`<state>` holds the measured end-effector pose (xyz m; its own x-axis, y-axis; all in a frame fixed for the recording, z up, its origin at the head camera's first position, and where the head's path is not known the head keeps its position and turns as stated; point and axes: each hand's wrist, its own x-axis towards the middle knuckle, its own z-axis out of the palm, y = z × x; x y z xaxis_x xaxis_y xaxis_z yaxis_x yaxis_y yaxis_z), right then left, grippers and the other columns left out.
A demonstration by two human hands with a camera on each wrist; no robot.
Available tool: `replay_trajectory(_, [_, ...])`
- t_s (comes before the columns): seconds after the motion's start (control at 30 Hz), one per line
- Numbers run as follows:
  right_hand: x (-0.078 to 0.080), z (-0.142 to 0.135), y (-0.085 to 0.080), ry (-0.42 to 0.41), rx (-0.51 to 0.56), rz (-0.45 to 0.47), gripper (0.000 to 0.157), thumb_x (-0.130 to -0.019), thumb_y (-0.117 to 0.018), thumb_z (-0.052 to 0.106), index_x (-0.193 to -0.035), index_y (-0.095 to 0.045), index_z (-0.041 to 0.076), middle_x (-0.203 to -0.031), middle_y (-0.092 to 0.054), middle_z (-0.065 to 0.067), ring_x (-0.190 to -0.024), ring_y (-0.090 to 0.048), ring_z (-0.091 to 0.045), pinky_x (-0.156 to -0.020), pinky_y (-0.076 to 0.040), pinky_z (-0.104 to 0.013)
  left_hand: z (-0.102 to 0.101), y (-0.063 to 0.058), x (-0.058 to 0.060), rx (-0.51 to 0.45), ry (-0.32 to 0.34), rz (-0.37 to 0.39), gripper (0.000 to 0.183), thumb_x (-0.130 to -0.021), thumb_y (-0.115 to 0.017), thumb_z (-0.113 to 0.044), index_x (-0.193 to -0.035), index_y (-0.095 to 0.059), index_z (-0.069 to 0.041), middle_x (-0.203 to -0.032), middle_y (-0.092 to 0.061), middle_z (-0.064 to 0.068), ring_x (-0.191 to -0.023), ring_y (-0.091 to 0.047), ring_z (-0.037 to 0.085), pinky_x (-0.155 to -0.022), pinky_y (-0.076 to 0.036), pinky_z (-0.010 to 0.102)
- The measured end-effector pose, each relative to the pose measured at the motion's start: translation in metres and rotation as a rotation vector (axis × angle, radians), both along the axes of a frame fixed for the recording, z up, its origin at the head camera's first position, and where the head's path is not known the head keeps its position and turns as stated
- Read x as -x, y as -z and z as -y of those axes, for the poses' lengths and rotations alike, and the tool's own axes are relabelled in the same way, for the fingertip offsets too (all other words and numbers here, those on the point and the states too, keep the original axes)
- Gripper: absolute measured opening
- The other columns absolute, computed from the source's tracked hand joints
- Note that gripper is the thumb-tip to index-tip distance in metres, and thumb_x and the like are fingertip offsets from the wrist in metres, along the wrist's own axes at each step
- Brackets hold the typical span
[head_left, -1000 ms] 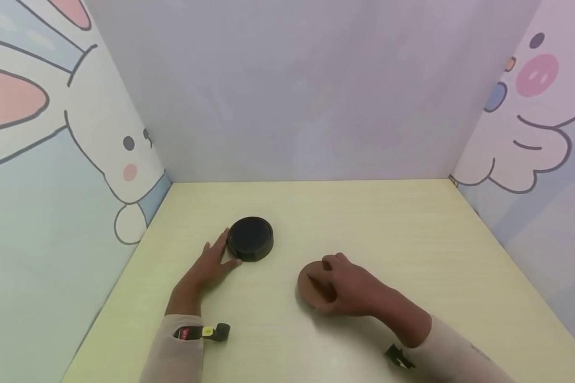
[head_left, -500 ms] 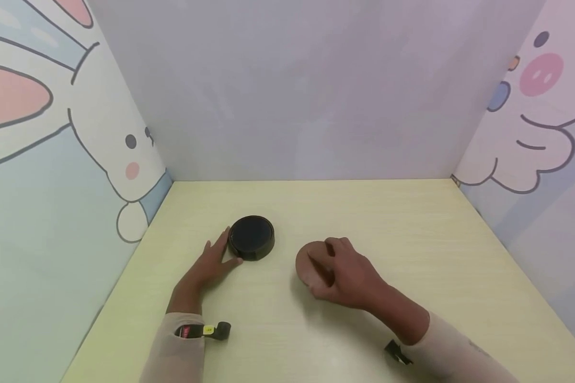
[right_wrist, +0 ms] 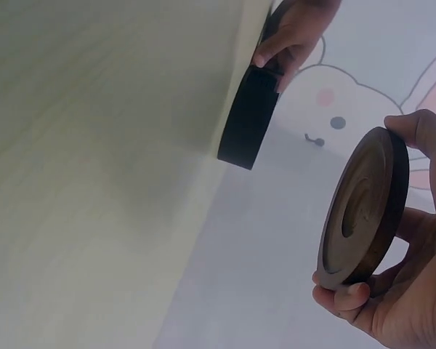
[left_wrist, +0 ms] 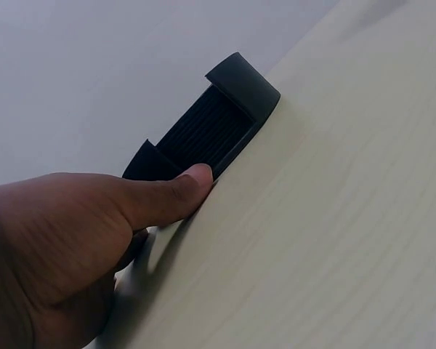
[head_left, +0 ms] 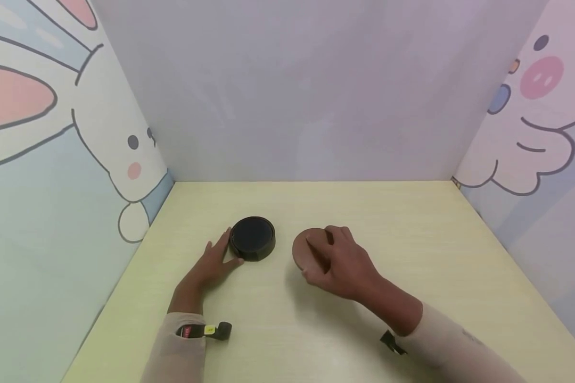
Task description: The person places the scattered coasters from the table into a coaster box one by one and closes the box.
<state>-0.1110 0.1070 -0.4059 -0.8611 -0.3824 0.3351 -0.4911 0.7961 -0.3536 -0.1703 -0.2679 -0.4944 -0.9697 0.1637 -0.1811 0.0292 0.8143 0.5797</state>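
In the head view, a round black coaster holder (head_left: 253, 237) stands on the table, left of centre. My left hand (head_left: 210, 269) rests against its near left side, thumb and fingers spread and fairly straight. The left wrist view shows the thumb (left_wrist: 178, 196) on the edge of the holder's ribbed cutout (left_wrist: 203, 131). My right hand (head_left: 348, 261) grips a round brown coaster (head_left: 306, 249) by its rim, to the right of the holder. Seen from the right wrist, the coaster (right_wrist: 363, 211) is tilted and raised above the table, its recessed rings showing.
The pale yellow table (head_left: 364, 213) ends at a plain grey back wall (head_left: 297, 90). Side walls painted with a cartoon rabbit (head_left: 110, 122) and another animal (head_left: 541, 106) enclose the left and right. A strapped wrist camera (head_left: 211, 331) sits on the left sleeve.
My right hand has lifted the coaster off the table and carried it away from me and slightly left. My left hand and the holder have kept their places.
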Motion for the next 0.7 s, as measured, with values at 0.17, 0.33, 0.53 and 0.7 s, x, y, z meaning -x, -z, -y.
replay_trajectory(0.17, [0.004,0.009,-0.005,-0.014,0.024,-0.024,0.064,-0.086,-0.082,0.049,-0.145,-0.067,0.028,-0.140,-0.061,-0.020,-0.131,-0.056,-0.036,-0.072,-0.062,-0.051,0.000,0.000,-0.001,0.005,-0.005,0.006,0.102,-0.105,-0.068,-0.055,-0.178,0.000,-0.033,-0.186,-0.009,0.008,-0.167,0.004,0.058,-0.130,-0.010,0.080])
replay_trajectory(0.33, [0.006,0.016,-0.008,-0.021,0.059,-0.010,0.065,-0.086,-0.081,0.047,-0.145,-0.066,0.027,-0.143,-0.058,-0.021,-0.133,-0.053,-0.037,-0.075,-0.062,-0.051,-0.001,0.000,-0.001,0.003,-0.008,0.009,0.102,-0.104,-0.068,-0.058,-0.177,0.001,-0.035,-0.186,-0.009,0.007,-0.168,0.005,0.057,-0.130,-0.010,0.080])
replay_trajectory(0.53, [0.014,0.028,-0.008,-0.037,0.065,0.037,0.068,-0.088,-0.080,0.049,-0.150,-0.064,0.027,-0.149,-0.054,-0.021,-0.139,-0.050,-0.037,-0.084,-0.063,-0.053,-0.002,-0.001,-0.001,0.009,-0.013,0.019,0.103,-0.104,-0.068,-0.058,-0.178,-0.001,-0.033,-0.186,-0.009,0.008,-0.167,0.004,0.058,-0.130,-0.010,0.080])
replay_trajectory(0.7, [0.025,0.040,-0.004,-0.071,0.072,0.043,0.069,-0.091,-0.079,0.048,-0.154,-0.061,0.026,-0.152,-0.053,-0.023,-0.140,-0.049,-0.039,-0.088,-0.063,-0.054,-0.003,-0.001,0.000,0.011,-0.020,0.026,0.103,-0.104,-0.068,-0.057,-0.178,-0.001,-0.033,-0.186,-0.009,0.008,-0.167,0.004,0.058,-0.131,-0.009,0.079])
